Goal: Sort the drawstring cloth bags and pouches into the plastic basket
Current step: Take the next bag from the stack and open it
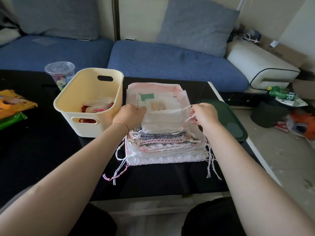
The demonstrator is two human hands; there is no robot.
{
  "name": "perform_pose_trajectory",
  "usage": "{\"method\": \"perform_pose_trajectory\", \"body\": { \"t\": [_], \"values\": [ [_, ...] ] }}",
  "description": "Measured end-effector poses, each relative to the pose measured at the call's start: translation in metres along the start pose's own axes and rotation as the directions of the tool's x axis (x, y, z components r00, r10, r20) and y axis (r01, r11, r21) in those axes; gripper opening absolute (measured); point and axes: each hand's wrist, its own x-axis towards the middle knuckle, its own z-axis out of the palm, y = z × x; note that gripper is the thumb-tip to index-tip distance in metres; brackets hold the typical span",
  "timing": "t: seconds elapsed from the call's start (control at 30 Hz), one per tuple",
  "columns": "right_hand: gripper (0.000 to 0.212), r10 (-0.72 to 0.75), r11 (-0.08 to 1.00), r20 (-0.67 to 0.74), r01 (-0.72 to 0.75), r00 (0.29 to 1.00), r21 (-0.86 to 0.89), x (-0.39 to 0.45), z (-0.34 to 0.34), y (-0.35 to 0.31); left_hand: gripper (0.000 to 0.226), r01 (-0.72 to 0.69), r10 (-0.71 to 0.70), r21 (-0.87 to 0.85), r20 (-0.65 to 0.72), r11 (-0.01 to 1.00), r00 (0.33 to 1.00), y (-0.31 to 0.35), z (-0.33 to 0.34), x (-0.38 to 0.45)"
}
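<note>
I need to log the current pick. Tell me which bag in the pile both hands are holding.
The sheer white bag on top of the pile: left hand grips its left edge, right hand pinches its drawstring. The other bags lie flat beneath.

**Table layout**

The plastic basket (88, 101) stands on the table (42, 150), left of the stack of drawstring bags (163, 133) at the middle. A lidded cup (59, 74) sits behind the basket; snack packets (13, 106) lie at the left edge, a lid (228, 120) at the right edge. A sofa (153, 65) runs behind the table.
</note>
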Motion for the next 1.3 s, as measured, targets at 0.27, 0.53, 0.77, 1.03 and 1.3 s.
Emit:
{"method": "perform_pose_trajectory", "body": {
  "t": [0.27, 0.53, 0.77, 1.03, 1.3],
  "values": [
    [0.013, 0.221, 0.578, 0.067, -0.186, 0.973, 0.795, -0.001, -0.001, -0.012, 0.03, 0.232, -0.222, -0.691, 0.106, 0.684, 0.969, 0.004, 0.001, 0.003],
    [0.039, 0.068, 0.471, 0.326, -0.318, 0.943, 0.823, -0.012, 0.008, -0.017, 0.03, 0.166, -0.124, -0.875, 0.123, 0.455, 0.985, 0.009, 0.002, 0.002],
    [0.027, -0.164, 0.896, 0.387, -0.027, 0.907, 0.443, -0.024, 0.027, -0.013, 0.032, 0.275, 0.247, -0.904, 0.363, 0.327, 0.898, 0.023, 0.0, -0.013],
    [0.028, -0.404, 0.863, 0.27, 0.462, 0.874, -0.203, -0.028, 0.031, -0.006, 0.027, -0.268, 0.248, -0.357, -0.102, 0.895, 0.963, 0.008, 0.016, -0.009],
    [0.034, -0.426, 0.804, 0.267, 0.497, 0.865, -0.326, -0.027, 0.027, -0.005, 0.026, -0.17, 0.172, -0.422, -0.034, 0.89, 0.985, 0.004, 0.016, -0.005]
  ]
}}
